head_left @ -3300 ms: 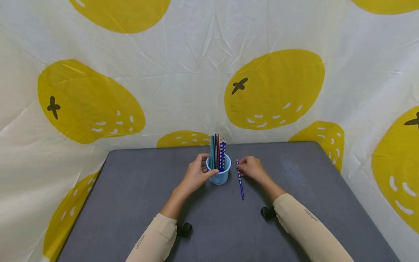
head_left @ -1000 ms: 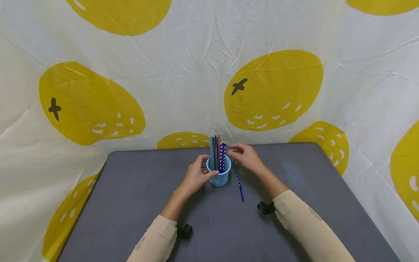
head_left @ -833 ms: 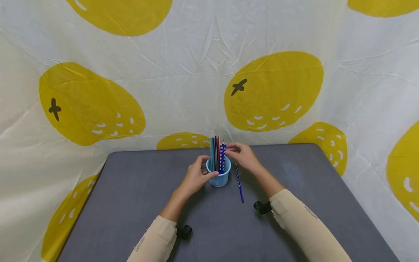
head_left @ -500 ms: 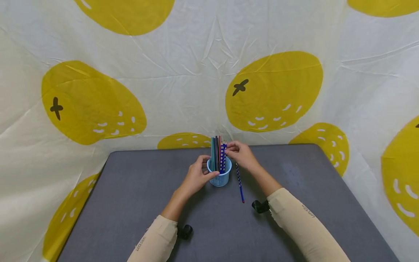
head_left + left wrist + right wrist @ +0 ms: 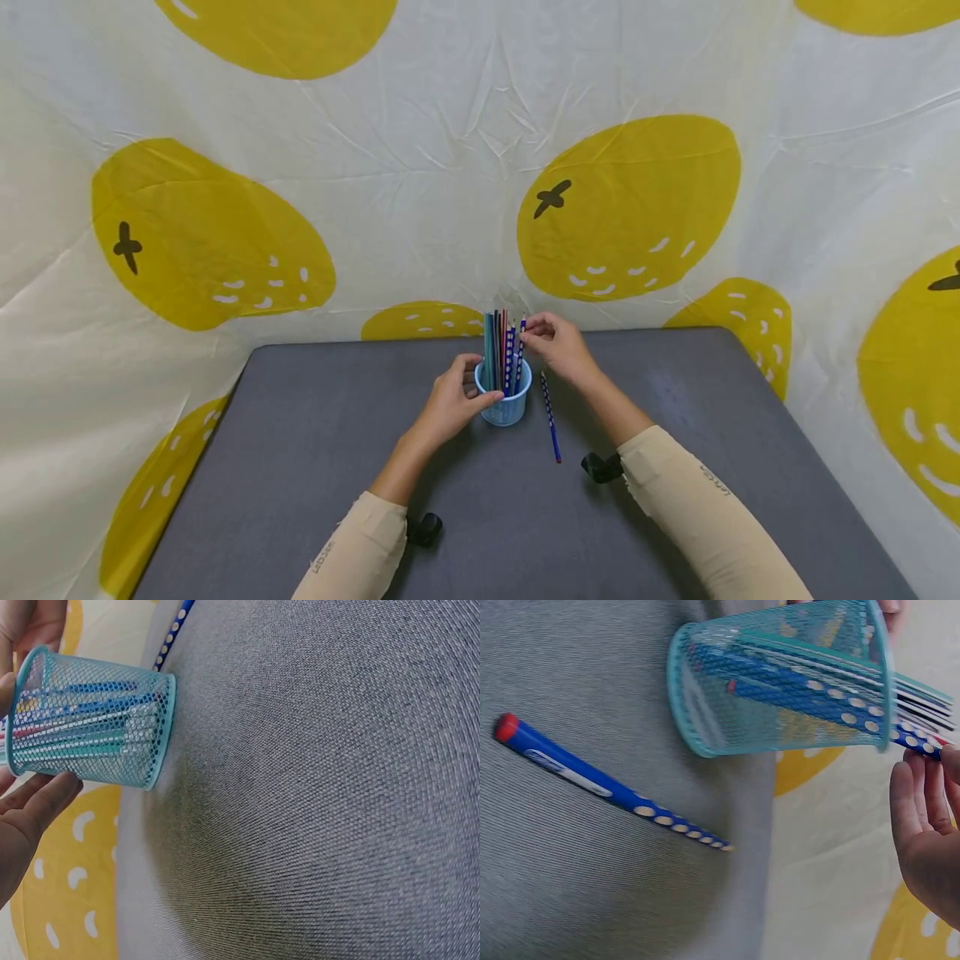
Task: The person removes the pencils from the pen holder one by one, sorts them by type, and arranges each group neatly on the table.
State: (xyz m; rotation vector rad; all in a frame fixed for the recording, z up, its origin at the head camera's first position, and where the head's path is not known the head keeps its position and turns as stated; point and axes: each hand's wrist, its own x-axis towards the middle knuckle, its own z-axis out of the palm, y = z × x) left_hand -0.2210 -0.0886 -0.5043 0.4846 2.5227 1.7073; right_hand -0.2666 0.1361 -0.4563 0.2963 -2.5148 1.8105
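Observation:
A light-blue mesh pencil cup stands upright near the table's back edge. My left hand grips it from the left, thumb over the front of the rim. Several pencils stand in the cup: teal, dark, red and blue dotted ones. With thumb and fingers my right hand pinches the upper end of a blue dotted pencil, which leans against the cup's right side, apart from the others. Its lower end is still inside the mesh in the right wrist view. Another blue dotted pencil with a red end lies on the table.
The grey table reaches back to a white cloth backdrop printed with large yellow fruit. A black wrist camera sits under the left sleeve, a second black camera at the right one.
My right hand has left the pencil on the table, moved up and left to the cup, and taken hold of a blue dotted pencil there, shifting it slightly right. The left hand keeps its grip.

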